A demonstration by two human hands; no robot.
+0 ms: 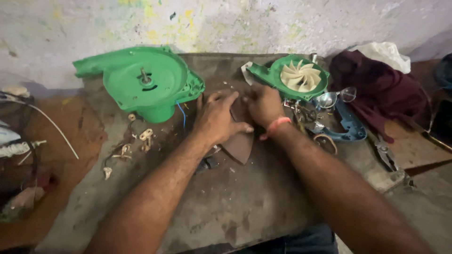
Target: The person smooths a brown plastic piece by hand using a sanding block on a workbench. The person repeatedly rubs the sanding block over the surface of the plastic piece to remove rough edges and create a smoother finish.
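Green housing (141, 80) blocks left, tool clutter (325, 117) right; near bench (235, 207) lies open.

a worn, stained grey workbench (235, 207) carries a large green blower housing (141, 80) at its back left, with a smaller green housing holding a pale fan wheel (300, 76) at the back right. a dark pointed plate (240, 143) lies in the middle. pale scraps (136, 146) are scattered at the left, while a blue casing (351, 124), pliers (387, 154) and a maroon cloth (376, 89) lie at the right.
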